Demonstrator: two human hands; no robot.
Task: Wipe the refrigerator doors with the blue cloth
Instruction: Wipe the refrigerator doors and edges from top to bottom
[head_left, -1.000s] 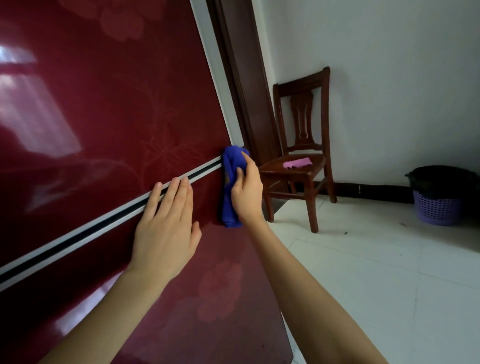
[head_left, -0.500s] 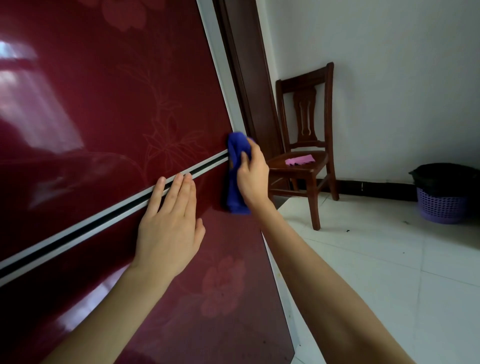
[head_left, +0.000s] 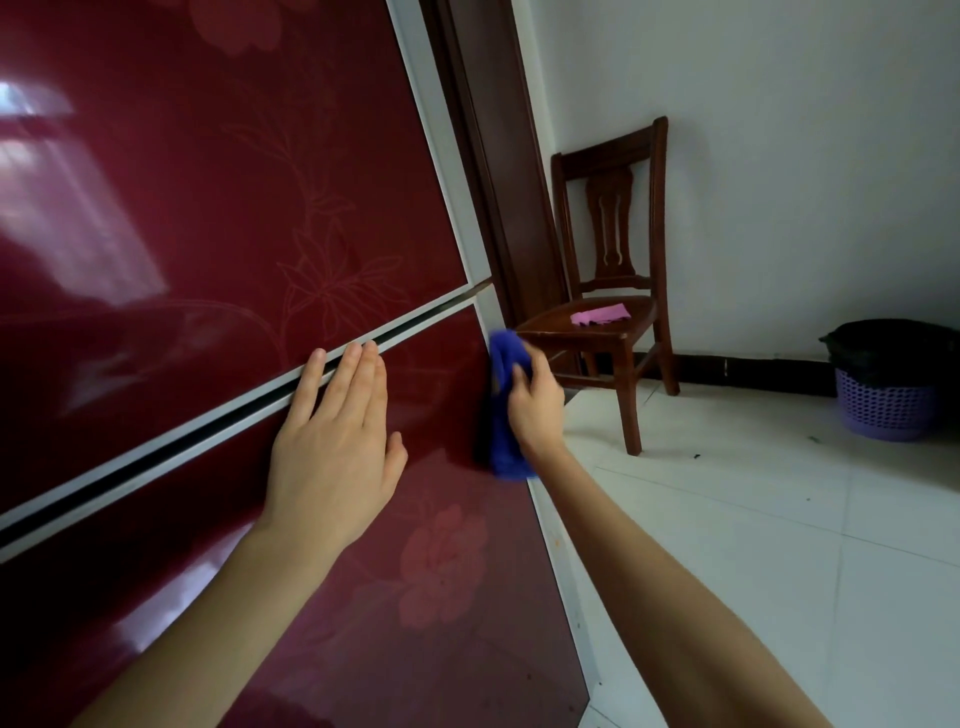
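Note:
The glossy dark-red refrigerator fills the left of the view, with an upper door and a lower door split by a white-edged gap. My right hand presses a bunched blue cloth against the right edge of the lower door, just below the gap. My left hand lies flat on the lower door with fingers together, its fingertips reaching the gap. Part of the cloth is hidden behind my right hand.
A dark wooden chair stands just right of the refrigerator with a pink cloth on its seat. A purple basket with a black liner sits by the far wall. White tiled floor spreads to the right.
My right hand has slid the blue cloth down from the gap onto the lower door's right edge. My left hand has stayed flat in the same spot.

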